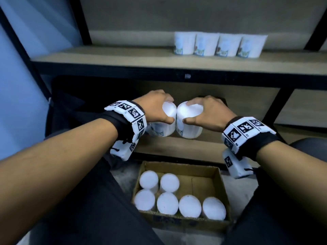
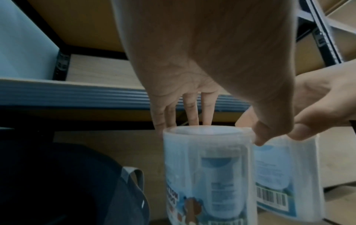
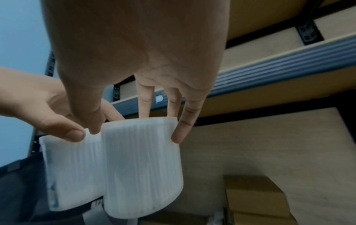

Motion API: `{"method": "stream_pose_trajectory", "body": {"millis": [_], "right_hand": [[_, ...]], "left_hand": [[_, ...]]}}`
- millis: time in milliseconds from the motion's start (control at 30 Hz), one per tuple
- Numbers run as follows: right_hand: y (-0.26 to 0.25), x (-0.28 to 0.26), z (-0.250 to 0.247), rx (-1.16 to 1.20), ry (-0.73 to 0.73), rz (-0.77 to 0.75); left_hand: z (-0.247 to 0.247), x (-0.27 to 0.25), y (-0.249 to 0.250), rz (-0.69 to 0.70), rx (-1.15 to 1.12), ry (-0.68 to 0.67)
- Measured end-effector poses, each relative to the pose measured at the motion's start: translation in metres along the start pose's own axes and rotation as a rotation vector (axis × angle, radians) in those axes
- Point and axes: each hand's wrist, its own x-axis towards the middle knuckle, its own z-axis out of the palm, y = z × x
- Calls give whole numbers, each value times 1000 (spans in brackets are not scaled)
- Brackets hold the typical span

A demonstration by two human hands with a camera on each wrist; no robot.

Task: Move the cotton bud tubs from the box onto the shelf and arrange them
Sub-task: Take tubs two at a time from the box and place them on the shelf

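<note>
My left hand point(image 1: 163, 110) grips a white cotton bud tub point(image 1: 164, 127) by its lid from above; the same left tub point(image 2: 208, 172) shows a blue label. My right hand point(image 1: 198, 112) grips a second tub point(image 1: 190, 126) the same way, and this right tub point(image 3: 142, 167) touches the left one side by side. Both hang in the air above the cardboard box point(image 1: 219, 175), in front of the lower shelf. Several tubs point(image 1: 168, 203) stand in the box. A row of several tubs point(image 1: 219, 45) stands on the upper shelf board point(image 1: 123, 59).
Black metal shelf posts point(image 1: 81, 18) frame the shelving, with a dark rail under the upper board. A dark bag point(image 2: 67, 182) lies at the lower left. My dark-clothed legs point(image 1: 99, 209) flank the box on the floor.
</note>
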Motion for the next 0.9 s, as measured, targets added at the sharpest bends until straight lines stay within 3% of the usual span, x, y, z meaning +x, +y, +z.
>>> {"method": "stream_pose_trajectory", "body": {"millis": [167, 333, 500, 900], "right_hand": [[-30, 19, -43, 39, 78, -118], [-57, 44, -82, 101, 138, -191], [-82, 74, -107, 96, 159, -213], [-106, 150, -108, 103, 190, -215]], "left_hand": [[-58, -9, -10, 26, 20, 128], [-119, -9, -25, -38, 9, 220], [-165, -4, -35, -52, 31, 231], [-190, 41, -81, -108, 94, 177]]}}
